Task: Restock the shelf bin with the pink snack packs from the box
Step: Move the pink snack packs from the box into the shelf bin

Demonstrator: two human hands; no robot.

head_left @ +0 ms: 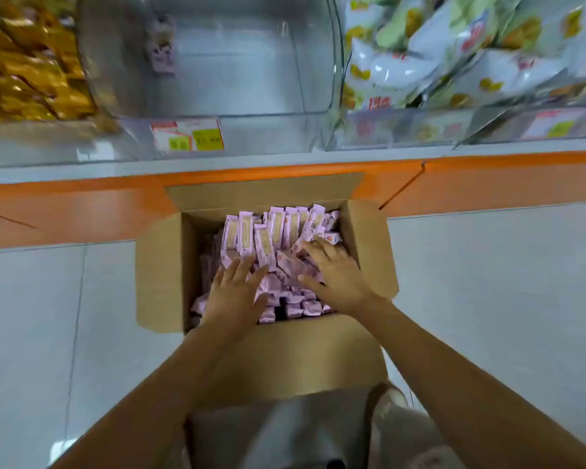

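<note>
My left hand point(236, 294) and right hand point(335, 274) lie flat, fingers spread, on the pink packs point(271, 228) heaped in the box point(159, 265); upright ones stand at 12 o'clock. The clear bin point(237, 72) is farther on at 12 o'clock.

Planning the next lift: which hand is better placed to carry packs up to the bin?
Probably left: both hands rest on the packs, but the left hand faces the bin squarely, the right hand only its right wall.
</note>
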